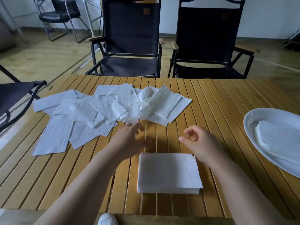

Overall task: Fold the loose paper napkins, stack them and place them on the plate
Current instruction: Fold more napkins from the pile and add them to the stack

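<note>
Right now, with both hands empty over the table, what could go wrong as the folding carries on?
The loose napkins overlap in a heap, so the left hand nearest them may drag several at once. The folded stack lies between the forearms; a sweep of the right hand could knock it askew.

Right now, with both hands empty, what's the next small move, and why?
Probably the left hand picks up the nearest loose napkin: its fingers hover at the edge of the pile, the right hand holds nothing, and many sheets lie unfolded beyond the folded stack.
</note>
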A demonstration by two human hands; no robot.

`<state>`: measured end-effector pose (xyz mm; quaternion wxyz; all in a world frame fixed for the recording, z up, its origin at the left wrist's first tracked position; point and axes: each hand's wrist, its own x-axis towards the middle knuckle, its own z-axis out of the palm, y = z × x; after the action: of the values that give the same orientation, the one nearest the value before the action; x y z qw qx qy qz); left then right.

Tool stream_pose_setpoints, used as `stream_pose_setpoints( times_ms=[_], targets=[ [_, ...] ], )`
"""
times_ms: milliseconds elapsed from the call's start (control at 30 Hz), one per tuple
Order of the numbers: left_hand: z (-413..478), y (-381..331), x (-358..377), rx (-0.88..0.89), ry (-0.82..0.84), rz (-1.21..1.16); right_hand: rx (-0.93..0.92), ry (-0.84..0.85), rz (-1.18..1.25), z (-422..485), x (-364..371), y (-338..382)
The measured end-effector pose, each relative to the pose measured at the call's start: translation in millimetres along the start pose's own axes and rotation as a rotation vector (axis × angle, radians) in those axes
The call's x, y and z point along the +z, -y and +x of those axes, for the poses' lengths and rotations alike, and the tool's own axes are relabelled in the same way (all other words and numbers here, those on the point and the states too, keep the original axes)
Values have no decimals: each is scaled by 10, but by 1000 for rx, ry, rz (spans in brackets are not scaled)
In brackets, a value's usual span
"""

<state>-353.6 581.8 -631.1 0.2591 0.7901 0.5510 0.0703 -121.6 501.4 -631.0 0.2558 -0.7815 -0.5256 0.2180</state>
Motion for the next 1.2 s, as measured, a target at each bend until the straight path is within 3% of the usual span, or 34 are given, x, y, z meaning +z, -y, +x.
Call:
stream_pose_setpoints(
  times_ms=[100,300,500,700,933,1100,1200],
  targets=[
    [110,-3,67,26,-184,107,-94,-32,16,100,143,105],
    [271,61,263,7,-117,184,-123,145,-175,296,396,193],
    [328,151,305,43,-139,162,-114,239,-192,340,450,186],
    [244,140,172,94,-219,69,-133,164,-196,236,378,207],
    [177,124,40,18,-237,27,-120,80,-208,131,255,229],
    [180,51,10,-9,-167,257,-138,40,-130,110,243,159],
    [168,32,39,-1,-271,107,-171,-24,-122,130,303,155]
  ],
)
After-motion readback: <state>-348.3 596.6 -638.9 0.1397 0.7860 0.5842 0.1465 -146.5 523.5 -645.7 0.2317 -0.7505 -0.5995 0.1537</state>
